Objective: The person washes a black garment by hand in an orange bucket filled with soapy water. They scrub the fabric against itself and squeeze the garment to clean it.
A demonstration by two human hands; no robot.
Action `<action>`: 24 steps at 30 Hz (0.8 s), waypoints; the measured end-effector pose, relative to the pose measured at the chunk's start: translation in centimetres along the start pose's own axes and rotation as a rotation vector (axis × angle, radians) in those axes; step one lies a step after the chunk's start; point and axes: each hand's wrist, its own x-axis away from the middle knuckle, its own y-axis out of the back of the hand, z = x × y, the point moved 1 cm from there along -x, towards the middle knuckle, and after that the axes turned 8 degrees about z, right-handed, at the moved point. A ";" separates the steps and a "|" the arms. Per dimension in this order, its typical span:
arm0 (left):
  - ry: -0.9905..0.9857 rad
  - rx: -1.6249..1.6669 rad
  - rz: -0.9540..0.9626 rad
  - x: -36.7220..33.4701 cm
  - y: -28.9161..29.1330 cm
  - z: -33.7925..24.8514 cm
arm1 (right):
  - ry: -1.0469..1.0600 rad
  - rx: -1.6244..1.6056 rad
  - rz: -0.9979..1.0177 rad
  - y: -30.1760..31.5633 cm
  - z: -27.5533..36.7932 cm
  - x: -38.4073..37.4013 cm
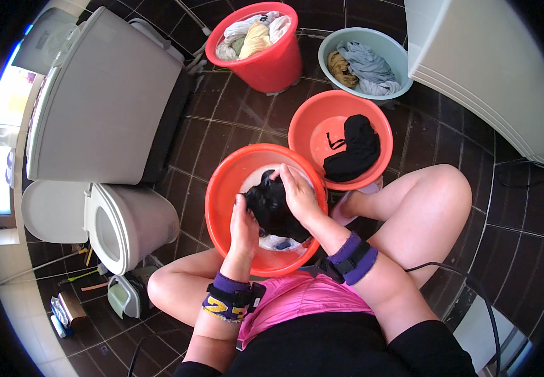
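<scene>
A wet black cloth (pixel 276 212) is bunched between my two hands over a round orange basin (pixel 216 204) in front of me. My left hand (pixel 244 231) grips its left side, with the thumb up near the top. From the right, my right hand (pixel 298 193) presses on it with the fingers held together. White suds (pixel 254 180) show in the basin around the cloth, and some small dark blue thing lies in them near the front. What kind of garment the cloth is, I cannot make out. Wrist bands circle both forearms.
A second orange basin (pixel 304 131) holds a black garment (pixel 355 151) with a drawstring. Behind it stand a pale blue basin (pixel 326 58) and a red bucket (pixel 272 70), both with laundry. A toilet (pixel 149 223) and washing machine (pixel 108 100) are left, a white appliance (pixel 473 69) right.
</scene>
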 end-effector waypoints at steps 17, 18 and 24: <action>-0.338 0.378 0.133 1.0 -1.9 -7.6 | -0.183 0.439 0.734 -0.4 -2.6 1.7; -0.349 0.394 0.105 0.7 -0.7 -8.0 | -0.220 0.504 0.688 -0.3 -2.2 1.5; -0.288 0.284 -0.270 -2.2 5.8 -3.0 | -0.297 0.335 0.271 1.6 -3.5 -1.2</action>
